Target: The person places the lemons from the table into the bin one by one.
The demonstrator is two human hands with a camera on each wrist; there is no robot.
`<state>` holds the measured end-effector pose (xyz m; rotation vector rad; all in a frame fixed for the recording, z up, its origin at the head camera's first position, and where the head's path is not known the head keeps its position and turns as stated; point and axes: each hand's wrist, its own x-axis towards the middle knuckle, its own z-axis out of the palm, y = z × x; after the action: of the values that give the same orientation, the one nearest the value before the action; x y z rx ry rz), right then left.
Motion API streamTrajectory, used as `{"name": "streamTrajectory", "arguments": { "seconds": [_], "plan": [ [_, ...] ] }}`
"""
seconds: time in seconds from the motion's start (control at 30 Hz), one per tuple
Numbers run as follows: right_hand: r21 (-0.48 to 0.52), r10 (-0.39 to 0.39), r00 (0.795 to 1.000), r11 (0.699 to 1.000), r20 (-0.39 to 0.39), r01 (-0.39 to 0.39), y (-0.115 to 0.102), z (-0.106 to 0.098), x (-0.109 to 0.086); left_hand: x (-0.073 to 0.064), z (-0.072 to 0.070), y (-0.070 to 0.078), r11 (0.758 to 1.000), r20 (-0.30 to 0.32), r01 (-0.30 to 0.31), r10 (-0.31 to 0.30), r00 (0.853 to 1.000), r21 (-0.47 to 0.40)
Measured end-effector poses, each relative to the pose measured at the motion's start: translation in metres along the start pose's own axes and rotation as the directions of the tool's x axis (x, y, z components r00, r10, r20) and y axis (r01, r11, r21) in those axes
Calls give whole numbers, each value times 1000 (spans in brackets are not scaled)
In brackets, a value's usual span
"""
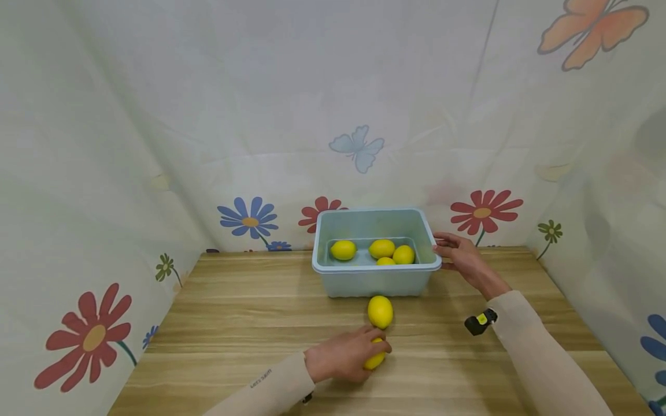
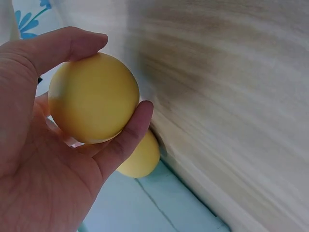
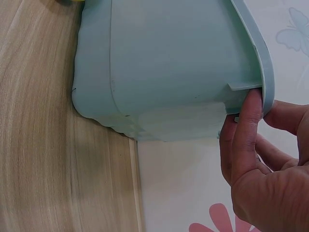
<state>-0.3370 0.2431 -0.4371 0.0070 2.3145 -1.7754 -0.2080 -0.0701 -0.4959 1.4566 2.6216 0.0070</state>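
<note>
My left hand [image 1: 347,353] grips a yellow lemon [image 2: 94,96] between thumb and fingers, low over the front of the table. Just beyond it, another lemon [image 1: 380,312] lies on the wood in front of a light blue plastic bin [image 1: 377,283]. Inside the bin are several lemons, one [image 1: 343,250] at the left and the others [image 1: 382,248] grouped at the right. With my right hand [image 1: 463,257] I hold the bin's right rim; in the right wrist view the fingers [image 3: 248,130] hook under the lip and the thumb lies over the outside edge.
The wood-grain table [image 1: 250,312] carries the bin near its back edge. Behind and on both sides hangs a pale curtain [image 1: 260,115] printed with flowers and butterflies. A small black device [image 1: 480,322] is strapped at my right wrist.
</note>
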Motion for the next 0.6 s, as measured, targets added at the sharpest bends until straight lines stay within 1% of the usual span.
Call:
{"name": "streamTrajectory", "arguments": {
  "seconds": [0.33, 0.5, 0.6],
  "plan": [
    [-5, -8, 1000, 1000, 1, 8, -1, 1, -1, -2, -14, -4, 1000, 14, 13, -13, 1000, -27],
    [-4, 4, 1000, 1000, 3, -4, -1, 0, 0, -4, -23, -5, 999, 1, 22, -22, 1000, -41],
    [-10, 2, 1000, 1000, 0, -2, -1, 0, 0, -4, -29, -6, 999, -15, 32, -32, 999, -17]
  ]
}}
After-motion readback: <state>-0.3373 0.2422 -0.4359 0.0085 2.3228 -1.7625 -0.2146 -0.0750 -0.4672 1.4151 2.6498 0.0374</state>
